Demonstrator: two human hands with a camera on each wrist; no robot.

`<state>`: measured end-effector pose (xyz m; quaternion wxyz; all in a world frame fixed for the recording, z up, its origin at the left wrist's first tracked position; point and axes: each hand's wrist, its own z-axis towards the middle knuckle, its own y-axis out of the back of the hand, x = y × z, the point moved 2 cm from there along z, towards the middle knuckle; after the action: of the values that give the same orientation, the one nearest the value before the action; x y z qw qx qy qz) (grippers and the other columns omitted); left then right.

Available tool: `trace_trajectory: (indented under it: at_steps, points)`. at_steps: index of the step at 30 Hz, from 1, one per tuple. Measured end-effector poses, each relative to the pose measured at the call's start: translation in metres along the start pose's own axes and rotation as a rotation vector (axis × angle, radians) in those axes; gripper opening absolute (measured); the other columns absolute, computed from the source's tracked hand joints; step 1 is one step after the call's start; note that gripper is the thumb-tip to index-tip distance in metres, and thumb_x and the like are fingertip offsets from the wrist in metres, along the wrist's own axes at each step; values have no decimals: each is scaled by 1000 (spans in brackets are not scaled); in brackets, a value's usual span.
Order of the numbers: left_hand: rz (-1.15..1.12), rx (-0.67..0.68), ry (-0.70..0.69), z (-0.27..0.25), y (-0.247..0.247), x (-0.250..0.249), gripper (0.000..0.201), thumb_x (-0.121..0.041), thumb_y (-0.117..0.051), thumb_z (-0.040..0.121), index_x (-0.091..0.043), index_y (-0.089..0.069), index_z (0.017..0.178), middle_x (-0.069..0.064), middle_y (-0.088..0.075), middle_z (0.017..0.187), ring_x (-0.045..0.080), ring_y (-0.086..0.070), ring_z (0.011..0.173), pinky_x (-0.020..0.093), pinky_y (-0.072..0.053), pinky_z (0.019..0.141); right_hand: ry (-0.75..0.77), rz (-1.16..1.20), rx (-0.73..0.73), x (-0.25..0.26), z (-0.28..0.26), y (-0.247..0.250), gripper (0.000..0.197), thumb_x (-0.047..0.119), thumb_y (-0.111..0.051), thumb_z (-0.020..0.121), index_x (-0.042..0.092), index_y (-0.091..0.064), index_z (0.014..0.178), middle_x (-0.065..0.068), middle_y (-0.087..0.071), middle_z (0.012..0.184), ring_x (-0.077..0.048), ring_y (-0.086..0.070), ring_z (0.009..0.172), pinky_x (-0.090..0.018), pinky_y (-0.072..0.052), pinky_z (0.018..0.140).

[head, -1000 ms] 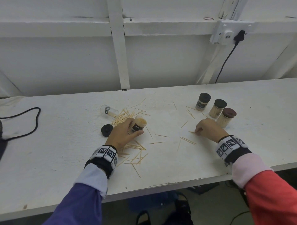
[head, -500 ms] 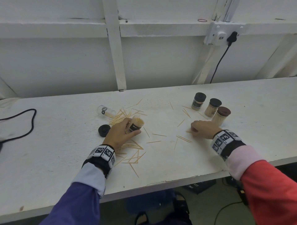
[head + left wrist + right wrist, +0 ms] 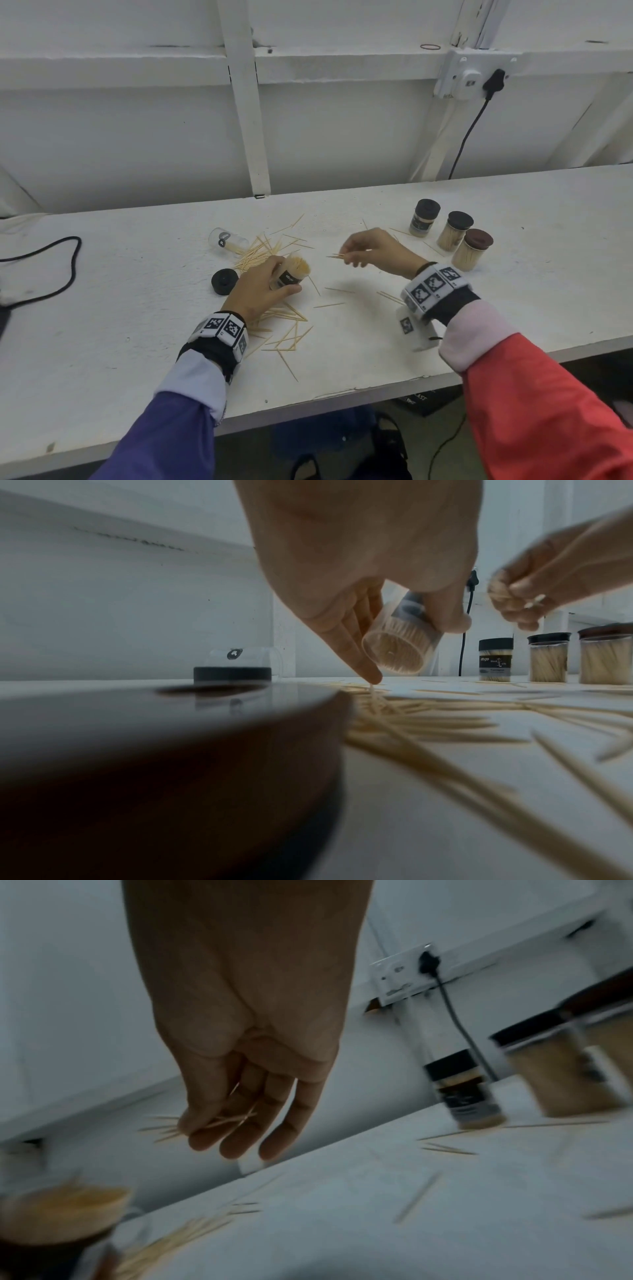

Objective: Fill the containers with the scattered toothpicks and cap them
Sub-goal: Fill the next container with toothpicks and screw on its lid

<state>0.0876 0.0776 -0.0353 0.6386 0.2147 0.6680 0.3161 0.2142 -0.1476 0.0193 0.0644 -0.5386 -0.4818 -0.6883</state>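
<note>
Holding a tilted, uncapped clear plastic container [image 3: 291, 275] packed with wooden toothpicks, fingers of the left hand [image 3: 257, 291] curl around it.
The right hand [image 3: 375, 251] pinches a few loose toothpicks [image 3: 337, 256]; three capped, full jars [image 3: 450, 234] stand nearby.

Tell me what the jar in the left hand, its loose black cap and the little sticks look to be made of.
Jar: clear, smooth, probably plastic, since the packed sticks show through its wall. Loose black cap: matte black, likely plastic; no shine. Toothpicks: pale, dull, thin and pointed, apparently wood or bamboo.

Black loose cap [image 3: 224, 281], pale toothpicks [image 3: 286, 334], seemingly brown-lidded jar [image 3: 473, 249].
</note>
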Motion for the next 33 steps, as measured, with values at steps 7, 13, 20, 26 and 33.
trace_trajectory:
  at_steps: [7,13,20,26,33]
  points:
    - [-3,2,-17,0,-1,-1,52,-41,-77,79,-22,-53,121,-7,-64,106,13,-59,99,31,-47,86,97,-380,74,47,34,-34,9,3,-67,86,6,-74,90,4,-65,72,-1,-55,56,-9,-41,50]
    - [-20,-11,-25,1,-1,1,50,-46,-74,81,-23,-54,120,-10,-64,105,11,-59,97,33,-49,87,132,-422,21,68,51,-47,10,-1,-74,76,4,-72,85,-4,-66,73,-6,-55,50,-11,-42,47]
    - [-77,-149,-21,0,4,1,45,-53,-67,84,-25,-53,117,-15,-62,101,1,-58,94,24,-47,79,193,-115,-210,62,58,-51,12,21,-64,91,14,-74,93,5,-72,91,-8,-63,77,-24,-51,69]
    - [-73,-237,-13,1,7,5,47,-62,-62,84,-24,-51,110,-10,-65,96,11,-62,89,32,-49,77,187,-147,-65,53,40,-68,55,38,-48,99,18,-34,149,2,-35,153,-10,-30,141,-29,-24,115]
    - [-44,-277,-16,-2,9,4,63,-79,-46,77,-24,-49,108,-10,-65,92,9,-62,83,27,-48,71,244,-213,-5,50,29,-74,57,40,-51,98,20,-35,149,7,-31,155,-5,-17,145,-29,-15,119]
